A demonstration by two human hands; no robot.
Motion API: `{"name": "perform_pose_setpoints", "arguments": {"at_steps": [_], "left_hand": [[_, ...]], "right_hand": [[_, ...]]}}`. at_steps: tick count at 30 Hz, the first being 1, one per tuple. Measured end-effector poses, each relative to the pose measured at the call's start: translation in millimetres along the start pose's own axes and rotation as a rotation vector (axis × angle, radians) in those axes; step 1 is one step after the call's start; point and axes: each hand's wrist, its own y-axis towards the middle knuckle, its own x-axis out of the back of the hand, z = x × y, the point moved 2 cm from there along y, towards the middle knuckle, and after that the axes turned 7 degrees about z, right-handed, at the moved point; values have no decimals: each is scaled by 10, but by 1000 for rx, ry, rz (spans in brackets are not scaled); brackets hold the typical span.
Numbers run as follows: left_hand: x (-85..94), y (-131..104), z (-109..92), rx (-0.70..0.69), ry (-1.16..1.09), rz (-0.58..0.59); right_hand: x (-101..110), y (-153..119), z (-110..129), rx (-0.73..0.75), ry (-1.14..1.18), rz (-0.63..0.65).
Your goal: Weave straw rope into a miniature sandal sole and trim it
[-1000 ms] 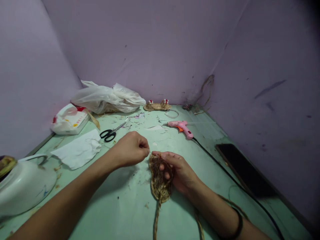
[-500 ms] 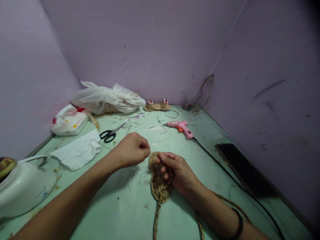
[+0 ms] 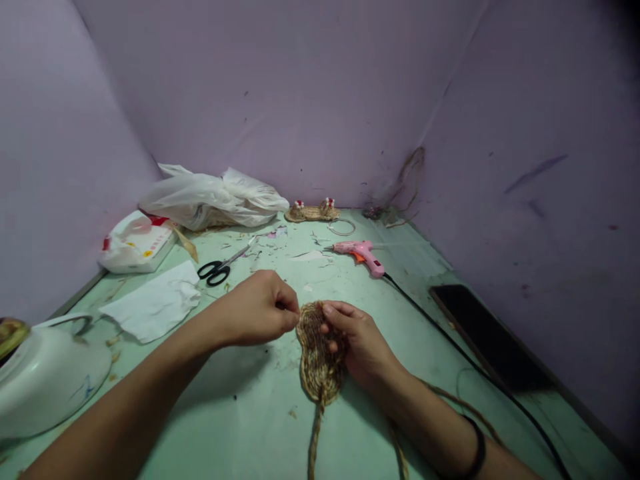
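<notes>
A sole-shaped woven straw piece (image 3: 314,360) stands tilted above the green tabletop, narrower at its middle. My right hand (image 3: 353,333) grips its right edge, thumb near the top and fingertips showing across its face. From its lower end a straw cord (image 3: 316,440) runs down out of view. My left hand (image 3: 273,310) is closed in a pinch at the upper left edge of the piece. What lies between its fingertips is too small to make out.
A pink glue gun (image 3: 367,255) with a black cable lies ahead to the right, near a dark flat slab (image 3: 490,333). Black-handled scissors (image 3: 220,270), white paper (image 3: 155,303), a plastic bag (image 3: 215,197) and a white bowl-like vessel (image 3: 55,380) are leftward. A beaded woven piece (image 3: 313,213) sits by the wall.
My left hand has dropped slightly, and its pinch is now lower along the woven piece's edge. My right hand has shifted its fingers slightly, and the piece has turned a little.
</notes>
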Motion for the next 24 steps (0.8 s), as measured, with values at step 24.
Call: {"name": "perform_pose_setpoints", "arguments": {"at_steps": [24], "left_hand": [[-160,154,5,47,34,-111]], "right_hand": [[-78,-39,-33,-33,-159,116]]}}
